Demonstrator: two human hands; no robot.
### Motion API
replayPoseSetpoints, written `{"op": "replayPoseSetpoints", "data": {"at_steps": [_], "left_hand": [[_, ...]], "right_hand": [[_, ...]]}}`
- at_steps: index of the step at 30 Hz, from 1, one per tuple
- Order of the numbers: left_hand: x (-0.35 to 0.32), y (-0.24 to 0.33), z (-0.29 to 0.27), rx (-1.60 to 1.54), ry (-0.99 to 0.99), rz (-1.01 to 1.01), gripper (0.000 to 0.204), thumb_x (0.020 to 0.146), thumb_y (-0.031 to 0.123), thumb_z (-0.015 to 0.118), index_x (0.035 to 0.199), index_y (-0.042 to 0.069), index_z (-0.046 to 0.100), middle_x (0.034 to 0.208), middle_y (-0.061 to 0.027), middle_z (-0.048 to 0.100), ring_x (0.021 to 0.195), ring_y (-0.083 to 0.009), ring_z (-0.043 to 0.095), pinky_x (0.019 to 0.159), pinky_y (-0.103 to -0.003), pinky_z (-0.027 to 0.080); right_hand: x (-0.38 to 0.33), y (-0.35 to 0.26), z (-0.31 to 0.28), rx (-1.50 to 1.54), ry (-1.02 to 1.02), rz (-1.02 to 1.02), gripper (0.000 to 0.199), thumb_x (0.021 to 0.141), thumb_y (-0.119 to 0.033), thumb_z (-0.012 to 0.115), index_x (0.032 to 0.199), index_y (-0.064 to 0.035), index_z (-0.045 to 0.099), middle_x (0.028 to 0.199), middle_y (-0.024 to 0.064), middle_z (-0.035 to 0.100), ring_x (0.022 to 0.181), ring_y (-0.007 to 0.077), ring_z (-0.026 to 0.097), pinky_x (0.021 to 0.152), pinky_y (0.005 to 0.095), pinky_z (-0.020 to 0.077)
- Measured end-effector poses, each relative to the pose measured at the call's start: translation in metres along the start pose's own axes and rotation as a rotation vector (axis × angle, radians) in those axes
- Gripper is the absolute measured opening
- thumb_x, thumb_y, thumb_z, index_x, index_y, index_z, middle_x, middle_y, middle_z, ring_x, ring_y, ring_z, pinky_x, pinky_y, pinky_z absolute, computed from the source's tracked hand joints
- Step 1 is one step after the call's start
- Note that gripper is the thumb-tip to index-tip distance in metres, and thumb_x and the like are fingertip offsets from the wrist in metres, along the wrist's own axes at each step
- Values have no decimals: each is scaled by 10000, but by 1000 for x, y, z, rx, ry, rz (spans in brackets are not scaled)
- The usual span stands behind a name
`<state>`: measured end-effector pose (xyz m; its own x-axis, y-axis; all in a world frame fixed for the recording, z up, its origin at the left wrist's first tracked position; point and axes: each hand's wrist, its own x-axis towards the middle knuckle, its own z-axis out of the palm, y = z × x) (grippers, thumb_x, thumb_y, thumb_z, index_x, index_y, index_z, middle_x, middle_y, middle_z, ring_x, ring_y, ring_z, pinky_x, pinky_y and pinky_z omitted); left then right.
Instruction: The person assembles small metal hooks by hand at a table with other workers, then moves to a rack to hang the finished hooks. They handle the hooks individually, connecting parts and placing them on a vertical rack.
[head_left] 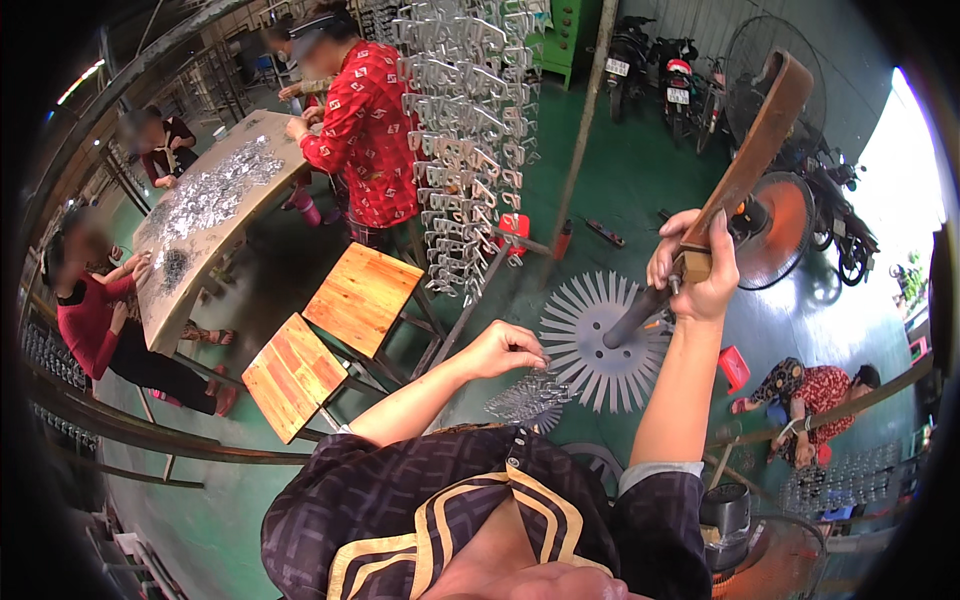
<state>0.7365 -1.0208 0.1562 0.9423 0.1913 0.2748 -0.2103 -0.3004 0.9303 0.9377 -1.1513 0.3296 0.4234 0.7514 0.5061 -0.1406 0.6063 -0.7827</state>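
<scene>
My right hand (708, 265) is raised and closed around the lower end of a brown flat metal lever (757, 140), by a brass-coloured block (692, 265). A dark round shaft (636, 318) runs from there to a large grey disc (575, 325) with slots around its edge. My left hand (508, 350) is lower and to the left of the disc, fingers pinched together. Whatever they hold, if anything, is too small to make out. Just beneath it lies a heap of small shiny metal pieces (520, 398).
Bent metal hooks (465, 150) hang in a dense curtain ahead. Two wooden-topped stools (365, 298) stand left, before a table (215, 262) where several people work. Rightward are a fan (780, 230), parked motorbikes (680, 90) and a crouching person (825, 405).
</scene>
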Motion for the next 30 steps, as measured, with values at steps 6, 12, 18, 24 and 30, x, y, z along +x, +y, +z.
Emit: {"op": "replayPoseSetpoints", "data": {"at_steps": [6, 12, 18, 24, 30], "left_hand": [[11, 59, -62, 448, 174, 126, 105, 739, 41, 682, 839, 14, 678, 789, -104, 667, 736, -177, 649, 671, -288, 499], [49, 193, -178, 678, 947, 528, 112, 763, -10, 605, 843, 1, 682, 791, -82, 675, 743, -127, 629, 675, -247, 489], [99, 252, -298, 609, 1080, 613, 254, 792, 159, 686, 984, -6, 674, 904, -71, 678, 819, -99, 603, 726, -220, 467], [130, 265, -323, 344, 784, 601, 233, 792, 86, 654, 1009, 3, 634, 952, -57, 644, 869, -146, 566, 762, -283, 442], [134, 268, -324, 400, 826, 518, 274, 782, 141, 673, 1021, 19, 622, 976, -44, 627, 882, -151, 546, 792, -300, 432]], "right_hand": [[-2, 0, -1, -11, 44, -7, 543, 924, -437, 388, 789, 67, 539, 485, 125, 488, 364, 184, 464, 351, 279, 393], [-4, -4, 2, -16, 56, -29, 521, 932, -425, 378, 796, 50, 541, 489, 108, 491, 358, 164, 457, 347, 266, 392], [-4, -3, 6, -25, 52, -35, 522, 938, -420, 370, 792, 51, 540, 478, 105, 487, 352, 160, 459, 341, 259, 388], [-6, -3, 3, -39, 67, -48, 521, 938, -419, 372, 794, 54, 537, 480, 108, 491, 349, 157, 459, 335, 257, 386], [-6, -4, 2, -65, 94, -59, 518, 934, -424, 386, 793, 52, 535, 481, 108, 490, 350, 160, 461, 336, 263, 396]]}}
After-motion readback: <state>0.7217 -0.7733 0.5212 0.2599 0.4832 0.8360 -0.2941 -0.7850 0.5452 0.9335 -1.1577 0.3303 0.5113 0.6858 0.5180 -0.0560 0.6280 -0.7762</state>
